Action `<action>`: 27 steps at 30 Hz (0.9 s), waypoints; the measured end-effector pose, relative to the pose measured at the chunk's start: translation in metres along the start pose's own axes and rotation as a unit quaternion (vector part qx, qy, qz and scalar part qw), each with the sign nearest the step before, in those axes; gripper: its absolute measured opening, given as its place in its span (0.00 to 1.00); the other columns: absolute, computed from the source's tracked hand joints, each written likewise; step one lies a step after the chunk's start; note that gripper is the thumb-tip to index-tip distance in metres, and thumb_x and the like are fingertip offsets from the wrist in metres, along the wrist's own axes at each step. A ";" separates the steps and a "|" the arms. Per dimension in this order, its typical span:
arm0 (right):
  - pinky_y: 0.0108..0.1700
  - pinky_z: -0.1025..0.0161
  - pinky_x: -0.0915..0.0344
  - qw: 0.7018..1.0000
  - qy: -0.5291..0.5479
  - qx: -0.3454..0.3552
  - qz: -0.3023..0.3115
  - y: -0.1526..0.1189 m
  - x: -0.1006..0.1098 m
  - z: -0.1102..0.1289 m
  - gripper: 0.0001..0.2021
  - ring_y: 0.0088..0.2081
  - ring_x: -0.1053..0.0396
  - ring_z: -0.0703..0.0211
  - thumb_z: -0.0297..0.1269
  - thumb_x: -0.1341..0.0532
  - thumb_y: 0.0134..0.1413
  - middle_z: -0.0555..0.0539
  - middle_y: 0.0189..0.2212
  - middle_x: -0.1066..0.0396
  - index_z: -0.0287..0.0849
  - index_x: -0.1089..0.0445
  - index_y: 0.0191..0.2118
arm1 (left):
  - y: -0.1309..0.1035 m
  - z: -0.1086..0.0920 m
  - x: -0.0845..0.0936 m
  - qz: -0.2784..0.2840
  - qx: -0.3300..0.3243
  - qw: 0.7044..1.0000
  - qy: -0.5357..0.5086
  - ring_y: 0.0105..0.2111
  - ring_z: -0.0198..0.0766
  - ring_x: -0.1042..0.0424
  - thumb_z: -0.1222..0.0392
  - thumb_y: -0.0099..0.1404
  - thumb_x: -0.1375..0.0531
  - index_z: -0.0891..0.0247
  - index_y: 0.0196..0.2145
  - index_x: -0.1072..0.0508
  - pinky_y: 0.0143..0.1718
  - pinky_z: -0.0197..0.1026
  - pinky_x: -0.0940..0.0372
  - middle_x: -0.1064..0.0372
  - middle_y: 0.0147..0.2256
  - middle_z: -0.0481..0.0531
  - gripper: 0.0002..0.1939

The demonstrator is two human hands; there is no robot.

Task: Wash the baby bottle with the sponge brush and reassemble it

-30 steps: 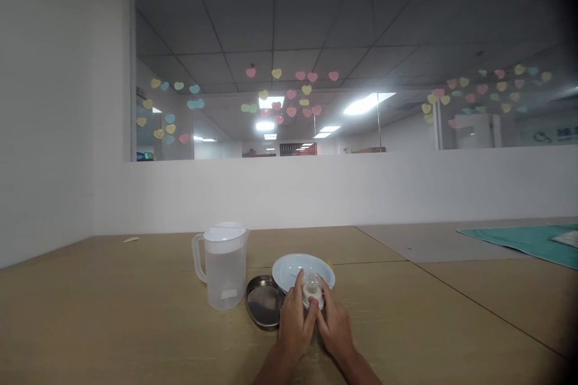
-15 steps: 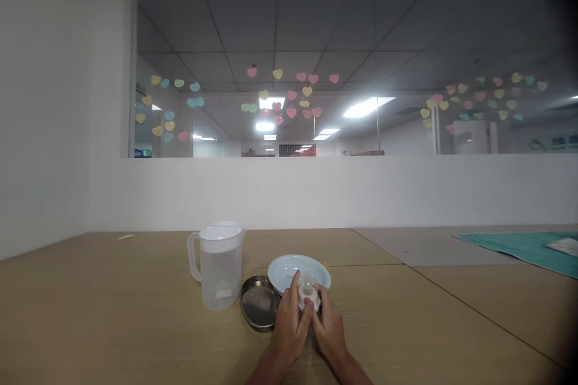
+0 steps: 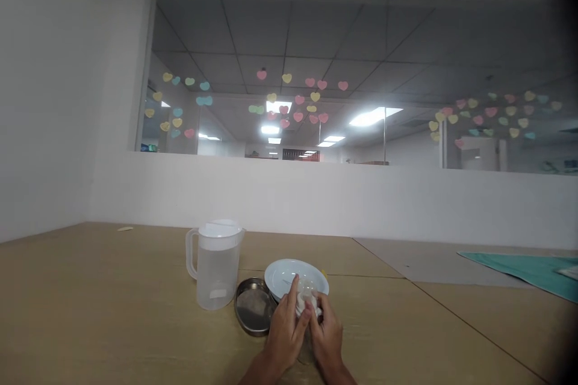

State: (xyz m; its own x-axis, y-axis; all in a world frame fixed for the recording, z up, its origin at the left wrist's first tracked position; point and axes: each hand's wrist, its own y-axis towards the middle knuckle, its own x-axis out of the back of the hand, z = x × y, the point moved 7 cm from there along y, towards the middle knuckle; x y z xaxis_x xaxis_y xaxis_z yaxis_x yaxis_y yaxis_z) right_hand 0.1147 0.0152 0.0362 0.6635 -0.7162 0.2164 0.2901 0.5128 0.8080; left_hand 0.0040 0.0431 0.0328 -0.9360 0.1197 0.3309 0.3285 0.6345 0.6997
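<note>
Between my two hands is a baby bottle [image 3: 307, 290] with a clear domed cap and a white collar. My left hand [image 3: 284, 331] wraps its left side, the index finger stretched up along the cap. On the other side my right hand [image 3: 328, 332] closes round the collar, its thumb near the left thumb. The bottle's lower part is mostly hidden by my hands. Just behind it stands a white bowl [image 3: 279, 272], partly covered by my fingers. A curved metal dish [image 3: 253, 308] lies beside my left hand, close to the bowl.
A lidded clear plastic jug [image 3: 218, 277] with a handle stands left of the metal dish. On the wooden table [image 3: 112, 313] a teal cloth [image 3: 519, 267] lies far right. A small pale piece [image 3: 125, 228] rests at the back left. A white wall [image 3: 271, 192] rises behind.
My view has tilted slightly, so the scene sits at a different slant. Both hands still hold the bottle, with the fingers slightly shifted around its collar.
</note>
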 end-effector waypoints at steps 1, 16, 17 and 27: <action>0.25 0.65 0.37 1.000 0.002 -0.006 -0.003 0.000 0.000 -0.001 0.20 0.22 0.32 0.58 0.54 0.50 0.54 0.48 0.24 0.28 0.42 0.34 0.35 | 0.000 -0.001 0.000 0.002 -0.008 1.000 0.004 0.56 0.42 0.42 0.48 0.67 0.56 0.65 0.63 0.56 0.57 0.44 0.49 0.43 0.57 0.61 0.31; 0.26 0.66 0.37 0.998 0.057 -0.013 0.019 0.002 -0.002 -0.006 0.24 0.23 0.33 0.59 0.56 0.50 0.52 0.46 0.26 0.28 0.39 0.33 0.38 | -0.004 -0.010 0.009 -0.087 -0.044 0.990 0.098 0.54 0.42 0.42 0.55 0.67 0.55 0.64 0.60 0.49 0.55 0.48 0.45 0.42 0.55 0.61 0.25; 0.27 0.66 0.37 0.998 0.052 -0.006 0.019 0.002 -0.002 -0.005 0.23 0.23 0.34 0.59 0.55 0.50 0.53 0.46 0.27 0.28 0.39 0.33 0.38 | -0.004 -0.009 0.012 -0.102 -0.038 0.989 0.100 0.55 0.43 0.43 0.55 0.67 0.55 0.65 0.60 0.49 0.56 0.48 0.46 0.43 0.56 0.61 0.25; 0.27 0.65 0.37 0.997 0.013 0.066 0.043 0.002 -0.003 0.006 0.19 0.25 0.33 0.58 0.50 0.50 0.55 0.47 0.27 0.29 0.41 0.33 0.40 | -0.007 -0.003 0.022 -0.155 -0.061 0.983 0.081 0.58 0.43 0.46 0.56 0.67 0.54 0.65 0.60 0.49 0.58 0.47 0.47 0.47 0.59 0.61 0.25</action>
State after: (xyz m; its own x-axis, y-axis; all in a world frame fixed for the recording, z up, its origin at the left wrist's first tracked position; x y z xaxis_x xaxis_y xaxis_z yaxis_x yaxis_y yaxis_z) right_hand 0.1085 0.0154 0.0402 0.6998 -0.6595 0.2746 0.1402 0.5036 0.8525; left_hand -0.0187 0.0392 0.0367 -0.9645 -0.1944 0.1788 0.0523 0.5230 0.8507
